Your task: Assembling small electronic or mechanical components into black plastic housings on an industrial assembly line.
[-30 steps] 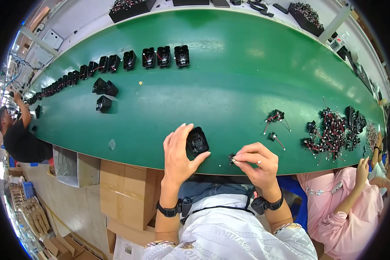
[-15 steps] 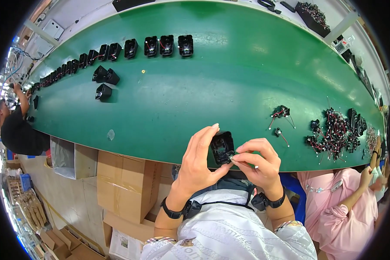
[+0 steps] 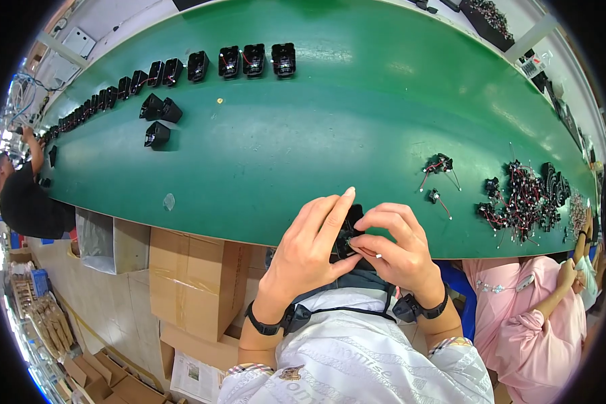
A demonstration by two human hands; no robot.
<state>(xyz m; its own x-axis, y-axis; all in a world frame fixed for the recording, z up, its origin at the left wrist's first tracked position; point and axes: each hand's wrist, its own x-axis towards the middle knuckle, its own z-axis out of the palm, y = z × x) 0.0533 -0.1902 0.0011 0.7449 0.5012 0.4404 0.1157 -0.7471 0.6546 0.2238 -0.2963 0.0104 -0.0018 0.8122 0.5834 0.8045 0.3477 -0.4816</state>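
Observation:
At the table's near edge my left hand is closed around a black plastic housing, its open side facing up. Much of the housing is hidden behind my fingers. My right hand reaches in from the other side, with thumb and fingertips pinched together at the housing's opening. From that pinch a short wire with a white connector sticks out. The small part at the wire's inner end is mostly covered by my fingertips.
A row of black housings curves along the far left of the green table, three more nearer. Right lie two loose wired parts and a tangled heap. Cardboard boxes stand below left. People work at both sides.
My right hand has moved left and its fingers now cover more of the housing's opening. The housing is tilted a little more out of sight. The view has shifted slightly.

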